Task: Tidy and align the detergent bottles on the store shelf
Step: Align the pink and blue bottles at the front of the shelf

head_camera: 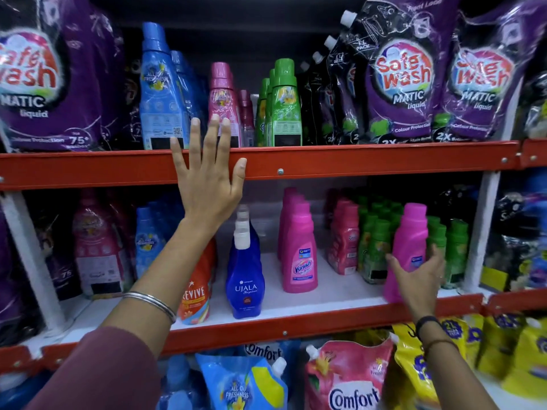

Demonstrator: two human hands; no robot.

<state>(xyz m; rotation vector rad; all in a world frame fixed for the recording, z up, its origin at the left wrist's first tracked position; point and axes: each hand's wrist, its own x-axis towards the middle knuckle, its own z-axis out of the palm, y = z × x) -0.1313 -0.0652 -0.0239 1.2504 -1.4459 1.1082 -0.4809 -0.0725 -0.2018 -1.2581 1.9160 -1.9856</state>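
Note:
My left hand (207, 176) is raised with fingers spread over the red edge of the upper shelf (370, 161), in front of the blue bottle (158, 93) and the pink bottle (223, 99); it holds nothing. My right hand (420, 276) wraps around the lower part of a bright pink bottle (410, 241) standing at the front right of the middle shelf (334, 294). A row of pink Vanish bottles (299, 250) stands in the middle of that shelf, left of the held one. A blue Ujala bottle (244, 276) and an orange Revive bottle (196, 294) stand further left.
Green bottles (282, 108) and purple Safewash pouches (405, 75) fill the upper shelf. Small pink bottles (344, 241) and green bottles (376, 247) sit behind the held bottle. Comfort refill pouches (349, 380) and yellow pouches (503, 344) crowd the bottom shelf. White shelf floor shows between the Vanish row and my right hand.

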